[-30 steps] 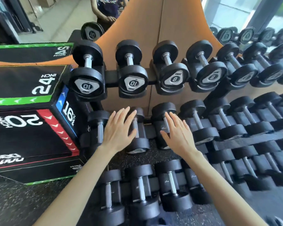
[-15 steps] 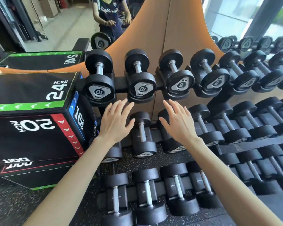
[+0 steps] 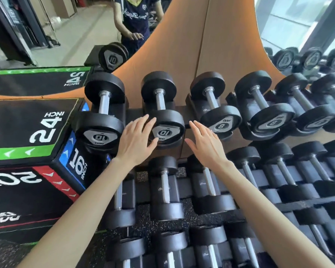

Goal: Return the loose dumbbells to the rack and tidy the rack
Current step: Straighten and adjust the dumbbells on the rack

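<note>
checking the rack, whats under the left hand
The left hand overlaps the near end of the second 10 dumbbell on the top row. The end's left edge is hidden, so contact can't be told.

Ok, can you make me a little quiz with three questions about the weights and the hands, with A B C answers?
1. Where is the left hand?
A. On the floor
B. At the front of the second 10 dumbbell on the top row
C. On the big box

2. What number is on the first two top-row dumbbells from the left?
A. 10
B. 3
C. 50

3. What are the hands doing?
A. Lifting one dumbbell each
B. Clapping together
C. Open, holding nothing

Answers:
1 B, its fingers lie against that dumbbell's front end.
2 A, both front plates, on the first dumbbell too, read 10.
3 C, the right hand and the left both have spread fingers and nothing in them.
</note>
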Demonstrator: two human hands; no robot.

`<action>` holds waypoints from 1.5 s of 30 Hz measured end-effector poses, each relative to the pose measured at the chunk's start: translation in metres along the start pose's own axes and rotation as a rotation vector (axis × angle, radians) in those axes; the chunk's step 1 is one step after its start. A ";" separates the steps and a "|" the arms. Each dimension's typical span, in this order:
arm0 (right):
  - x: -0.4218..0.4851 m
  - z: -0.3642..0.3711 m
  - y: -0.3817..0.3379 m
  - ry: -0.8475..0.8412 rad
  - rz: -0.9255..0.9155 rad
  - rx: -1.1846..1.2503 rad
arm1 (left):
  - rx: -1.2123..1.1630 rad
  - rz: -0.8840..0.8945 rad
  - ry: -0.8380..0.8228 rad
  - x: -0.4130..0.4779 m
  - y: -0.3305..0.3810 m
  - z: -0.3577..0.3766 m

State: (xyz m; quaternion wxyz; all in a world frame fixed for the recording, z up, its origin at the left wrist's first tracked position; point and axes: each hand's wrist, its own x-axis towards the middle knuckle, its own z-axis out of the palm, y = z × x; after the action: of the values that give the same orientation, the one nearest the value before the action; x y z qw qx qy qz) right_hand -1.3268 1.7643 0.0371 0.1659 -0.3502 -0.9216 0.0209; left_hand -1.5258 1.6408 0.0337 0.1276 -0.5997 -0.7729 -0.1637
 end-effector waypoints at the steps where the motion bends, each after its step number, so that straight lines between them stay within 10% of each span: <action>1: 0.012 0.003 0.004 0.003 -0.016 0.004 | -0.004 0.003 0.006 0.013 -0.002 0.004; 11: 0.077 0.049 0.030 -0.094 -0.058 0.222 | -0.203 0.094 -0.065 0.089 -0.013 0.044; 21: 0.097 0.098 0.040 -0.145 -0.010 0.999 | -0.328 0.210 0.263 0.100 -0.026 0.079; 38: 0.127 0.055 -0.043 0.281 -0.245 -0.199 | -0.906 -0.338 0.503 0.057 -0.045 0.153; 45: 0.110 0.050 -0.009 0.008 -0.200 0.366 | -0.663 -0.175 0.136 0.053 -0.057 0.129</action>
State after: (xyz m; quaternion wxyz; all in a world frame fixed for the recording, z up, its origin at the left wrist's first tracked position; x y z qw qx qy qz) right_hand -1.4258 1.8331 0.0237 0.2314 -0.2210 -0.9321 0.1699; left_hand -1.5941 1.7271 -0.0694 -0.0374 -0.5276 -0.7159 -0.4558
